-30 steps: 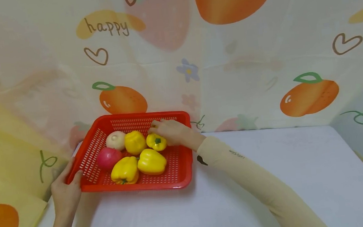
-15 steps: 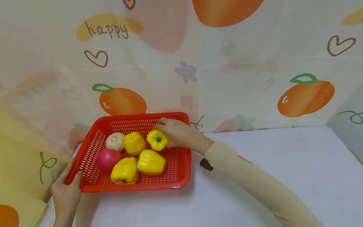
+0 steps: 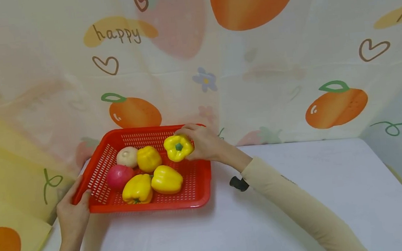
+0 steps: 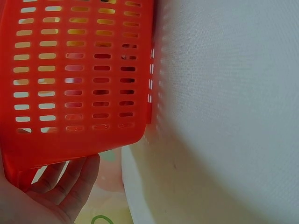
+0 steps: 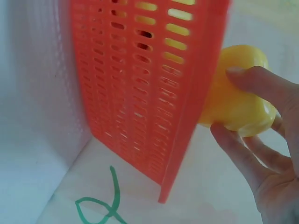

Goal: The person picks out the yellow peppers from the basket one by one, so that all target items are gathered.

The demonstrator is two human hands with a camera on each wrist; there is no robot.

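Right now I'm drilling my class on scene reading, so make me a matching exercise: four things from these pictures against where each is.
Things:
1. white onion
2. yellow pepper with green stem
3. left hand
4. red onion

Places:
A. gripped in the right hand
B. on the red basket near left corner
C. far left in the basket
D. just in front of the white onion

Pairs: 1-C, 2-A, 3-B, 4-D

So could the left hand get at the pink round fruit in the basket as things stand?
Probably yes. The pink fruit lies near the basket's left wall, close to the left hand, with nothing lying over it. But that hand is gripping the basket's corner, so it would have to let go first.
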